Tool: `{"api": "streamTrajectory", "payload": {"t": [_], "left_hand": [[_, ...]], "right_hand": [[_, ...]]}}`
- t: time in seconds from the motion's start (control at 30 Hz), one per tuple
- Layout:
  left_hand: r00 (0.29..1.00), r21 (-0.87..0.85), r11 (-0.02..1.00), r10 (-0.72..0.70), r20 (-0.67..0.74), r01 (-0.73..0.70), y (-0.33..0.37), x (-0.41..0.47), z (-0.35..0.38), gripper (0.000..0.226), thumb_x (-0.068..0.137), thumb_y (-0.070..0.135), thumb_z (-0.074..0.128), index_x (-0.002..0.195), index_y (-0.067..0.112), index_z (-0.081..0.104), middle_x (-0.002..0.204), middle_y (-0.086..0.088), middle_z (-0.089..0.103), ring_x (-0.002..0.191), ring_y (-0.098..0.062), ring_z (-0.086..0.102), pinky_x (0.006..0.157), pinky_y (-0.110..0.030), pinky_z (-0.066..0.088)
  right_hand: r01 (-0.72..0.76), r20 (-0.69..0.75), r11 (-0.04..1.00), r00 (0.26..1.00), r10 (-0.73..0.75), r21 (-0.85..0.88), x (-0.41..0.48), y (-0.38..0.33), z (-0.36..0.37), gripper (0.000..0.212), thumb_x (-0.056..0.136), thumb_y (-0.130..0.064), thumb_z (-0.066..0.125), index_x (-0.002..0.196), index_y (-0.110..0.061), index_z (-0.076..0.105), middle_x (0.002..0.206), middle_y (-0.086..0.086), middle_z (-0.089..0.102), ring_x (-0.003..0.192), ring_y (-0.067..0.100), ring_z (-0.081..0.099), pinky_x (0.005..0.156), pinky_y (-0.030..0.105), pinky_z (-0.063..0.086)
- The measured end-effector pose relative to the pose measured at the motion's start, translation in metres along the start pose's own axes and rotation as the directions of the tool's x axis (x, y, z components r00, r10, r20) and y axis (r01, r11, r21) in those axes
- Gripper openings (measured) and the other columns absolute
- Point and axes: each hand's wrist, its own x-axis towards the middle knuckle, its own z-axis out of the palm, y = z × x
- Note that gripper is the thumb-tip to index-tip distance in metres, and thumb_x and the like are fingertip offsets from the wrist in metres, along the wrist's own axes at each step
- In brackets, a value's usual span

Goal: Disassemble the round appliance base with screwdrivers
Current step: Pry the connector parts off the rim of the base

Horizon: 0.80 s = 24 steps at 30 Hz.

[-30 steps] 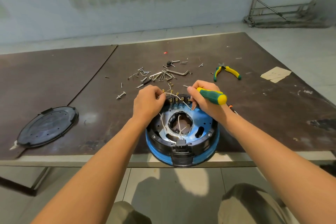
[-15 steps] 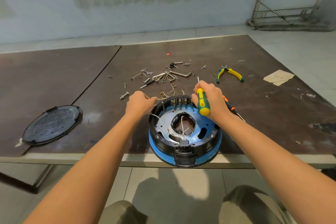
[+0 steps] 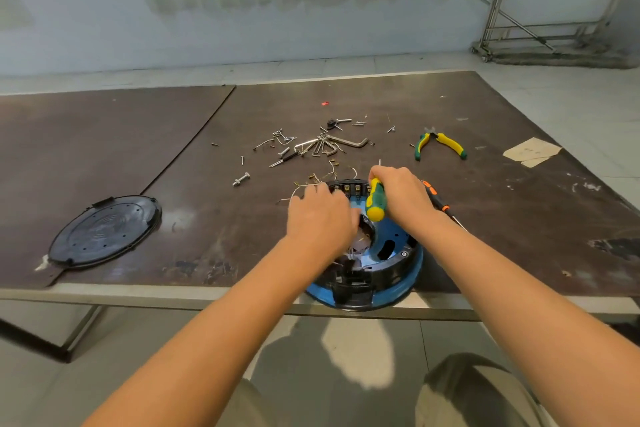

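The round appliance base (image 3: 391,274), black with a blue rim, lies open side up at the table's near edge. My right hand (image 3: 401,194) grips a green and yellow screwdriver (image 3: 375,201) over the base's far side, handle end pointing toward me. My left hand (image 3: 320,218) reaches into the base's middle opening, and its fingers are hidden from view among the white wires. Loose wires with brass terminals (image 3: 322,178) lie just beyond the base.
A black round cover (image 3: 104,230) lies at the left. Screws, hex keys and small parts (image 3: 318,146) are scattered mid-table. Green and yellow pliers (image 3: 440,146) lie at the right, an orange and black screwdriver (image 3: 438,199) beside the base, a paper scrap (image 3: 531,151) farther right.
My left hand moved from the table left of the base to inside the base's centre. My right hand stayed over the far rim with the screwdriver.
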Motion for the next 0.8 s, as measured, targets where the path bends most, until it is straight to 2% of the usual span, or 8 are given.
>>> {"api": "streamTrajectory", "payload": {"t": [0.13, 0.27, 0.37, 0.5, 0.6, 0.67, 0.73, 0.8], "left_hand": [[0.986, -0.107, 0.982, 0.16, 0.037, -0.155, 0.009, -0.008, 0.01, 0.048, 0.098, 0.052, 0.042, 0.122, 0.013, 0.057, 0.122, -0.013, 0.055, 0.115, -0.031, 0.051, 0.097, -0.044, 0.039], [0.994, -0.093, 0.99, 0.101, -0.034, -0.104, -0.014, -0.002, 0.023, 0.047, 0.093, 0.049, 0.048, 0.127, 0.018, 0.055, 0.141, -0.014, 0.042, 0.136, -0.033, 0.033, 0.113, -0.047, 0.027], [0.994, -0.167, 0.982, 0.094, 0.046, -0.085, -0.031, 0.011, 0.031, 0.048, 0.095, 0.044, 0.052, 0.14, 0.029, 0.046, 0.154, -0.014, 0.034, 0.144, -0.032, 0.027, 0.117, -0.05, 0.024], [0.937, -0.374, 0.905, 0.29, 0.195, -0.202, -0.053, 0.032, 0.033, 0.044, 0.098, 0.025, 0.056, 0.14, 0.036, 0.05, 0.163, -0.009, 0.024, 0.151, -0.025, 0.017, 0.122, -0.049, 0.008], [0.916, -0.448, 0.865, 0.344, 0.207, -0.224, -0.076, 0.04, 0.028, 0.044, 0.096, 0.02, 0.062, 0.136, 0.037, 0.056, 0.165, -0.004, 0.016, 0.153, -0.025, 0.009, 0.122, -0.045, 0.012], [0.94, -0.34, 0.913, 0.294, 0.174, -0.223, -0.086, 0.043, 0.026, 0.042, 0.094, 0.027, 0.067, 0.134, 0.036, 0.057, 0.165, -0.003, 0.017, 0.153, -0.029, 0.007, 0.123, -0.05, 0.016], [0.98, -0.269, 0.949, 0.189, 0.058, -0.167, -0.083, 0.042, 0.023, 0.04, 0.091, 0.031, 0.07, 0.13, 0.032, 0.062, 0.161, -0.006, 0.028, 0.149, -0.03, 0.02, 0.12, -0.051, 0.025], [0.992, -0.383, 0.915, 0.11, -0.066, -0.127, -0.06, 0.034, 0.017, 0.028, 0.094, 0.029, 0.066, 0.122, 0.026, 0.068, 0.15, -0.005, 0.043, 0.139, -0.027, 0.039, 0.115, -0.047, 0.034]], "right_hand": [[-0.101, -0.031, 0.994, 0.995, 0.099, -0.049, 0.003, -0.003, -0.006, 0.02, 0.088, 0.001, 0.061, 0.099, -0.016, 0.06, 0.105, 0.022, 0.062, 0.101, 0.044, 0.061, 0.072, 0.037, 0.039], [-0.171, -0.022, 0.984, 0.985, 0.17, -0.04, 0.004, 0.006, -0.012, 0.023, 0.088, -0.003, 0.067, 0.108, -0.012, 0.064, 0.112, 0.021, 0.065, 0.105, 0.044, 0.061, 0.076, 0.04, 0.046], [-0.181, -0.011, 0.983, 0.983, 0.181, -0.005, -0.001, 0.011, -0.017, 0.018, 0.087, -0.006, 0.067, 0.104, -0.011, 0.063, 0.104, 0.019, 0.064, 0.102, 0.045, 0.061, 0.072, 0.04, 0.045], [-0.163, 0.041, 0.986, 0.986, 0.162, 0.03, -0.009, 0.011, -0.028, 0.019, 0.085, -0.008, 0.073, 0.103, -0.007, 0.065, 0.105, 0.02, 0.068, 0.1, 0.041, 0.063, 0.075, 0.041, 0.052], [-0.164, 0.103, 0.981, 0.983, 0.154, 0.104, -0.018, 0.011, -0.031, 0.017, 0.085, -0.01, 0.077, 0.094, -0.009, 0.064, 0.099, 0.018, 0.069, 0.091, 0.037, 0.07, 0.073, 0.045, 0.061], [-0.159, 0.15, 0.981, 0.978, 0.143, 0.107, -0.023, 0.009, -0.028, 0.021, 0.086, -0.013, 0.08, 0.096, -0.008, 0.063, 0.098, 0.017, 0.07, 0.089, 0.036, 0.072, 0.075, 0.051, 0.062], [-0.121, 0.19, 0.992, 0.975, 0.112, 0.036, -0.026, 0.006, -0.022, 0.031, 0.084, -0.018, 0.084, 0.103, -0.009, 0.062, 0.103, 0.014, 0.07, 0.096, 0.034, 0.07, 0.084, 0.05, 0.06], [-0.105, 0.172, 0.994, 0.98, 0.1, 0.02, -0.026, 0.005, -0.018, 0.032, 0.083, -0.021, 0.086, 0.101, -0.013, 0.061, 0.102, 0.011, 0.069, 0.098, 0.031, 0.068, 0.084, 0.049, 0.061]]}}
